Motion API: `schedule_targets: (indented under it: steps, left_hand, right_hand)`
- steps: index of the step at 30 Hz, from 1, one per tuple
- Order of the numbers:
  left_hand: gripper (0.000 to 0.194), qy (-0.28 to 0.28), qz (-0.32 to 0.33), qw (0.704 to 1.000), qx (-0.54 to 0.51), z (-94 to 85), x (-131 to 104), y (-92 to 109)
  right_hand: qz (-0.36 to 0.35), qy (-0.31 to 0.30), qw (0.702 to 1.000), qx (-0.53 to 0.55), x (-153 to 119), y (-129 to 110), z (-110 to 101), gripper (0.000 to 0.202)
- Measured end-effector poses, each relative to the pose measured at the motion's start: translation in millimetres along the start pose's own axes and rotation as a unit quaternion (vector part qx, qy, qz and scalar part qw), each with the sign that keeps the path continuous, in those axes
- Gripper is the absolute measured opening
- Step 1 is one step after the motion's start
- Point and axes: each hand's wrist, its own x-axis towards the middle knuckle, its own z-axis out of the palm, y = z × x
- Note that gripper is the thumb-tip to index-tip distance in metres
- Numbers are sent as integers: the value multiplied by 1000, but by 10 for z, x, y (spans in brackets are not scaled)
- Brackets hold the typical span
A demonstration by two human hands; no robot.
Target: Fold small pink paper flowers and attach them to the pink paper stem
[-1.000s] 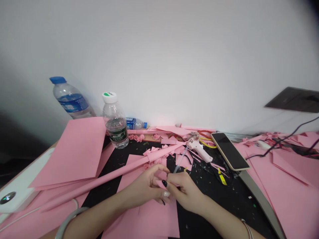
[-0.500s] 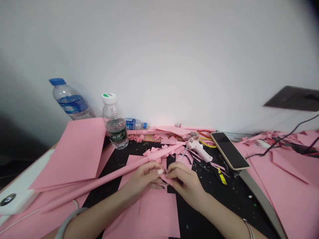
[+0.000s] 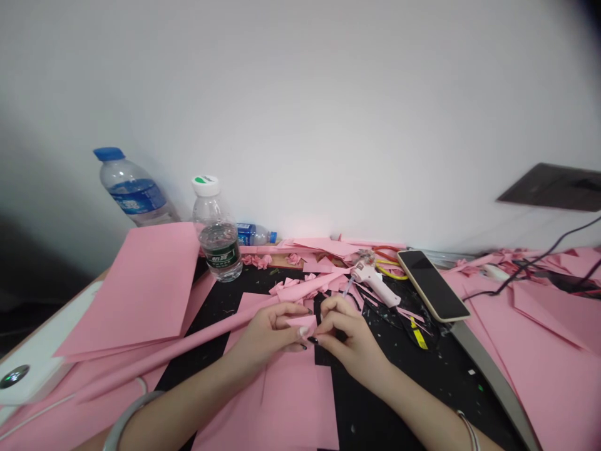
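Note:
A small piece of pink paper (image 3: 303,322) is between my two hands above the middle of the table. My left hand (image 3: 275,329) is closed on its left side, the thumb lying over it. At its right edge, my right hand (image 3: 345,332) pinches it between thumb and fingers. Beneath my hands lie pink sheets (image 3: 291,401) on a black surface. Just beyond my left hand, a long rolled pink paper tube (image 3: 216,329) runs diagonally. A white and pink glue gun (image 3: 378,285) rests behind my right hand.
Two bottles (image 3: 218,244) (image 3: 136,194) stand at the left, and a small bottle (image 3: 256,234) lies by the wall. Folded pink sheets (image 3: 141,282) are left. A phone (image 3: 434,285), black cables and more pink paper (image 3: 539,351) are at right. Pink scraps lie along the back.
The small paper has turned and shows more of its face between my fingers. My right hand's fingers have shifted their hold, and its index finger is raised and curled.

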Motion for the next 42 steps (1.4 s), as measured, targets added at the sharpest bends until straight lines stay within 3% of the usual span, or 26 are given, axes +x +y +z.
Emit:
schedule_targets:
  steps: [11, 19, 32, 42]
  left_hand:
    - [33, 8, -43, 998, 38, 42, -26, 23]
    - [33, 16, -43, 998, 44, 64, -35, 29]
    - [36, -16, -32, 999, 41, 51, -43, 13]
    - [39, 12, -28, 998, 57, 95, -23, 8]
  right_hand:
    - [79, 26, 995, 52, 21, -10, 67, 13]
    - [171, 2, 970, 172, -19, 7, 108, 26]
    - [204, 50, 961, 183, 6, 1, 118, 34]
    - [182, 53, 968, 161, -10, 1, 133, 33]
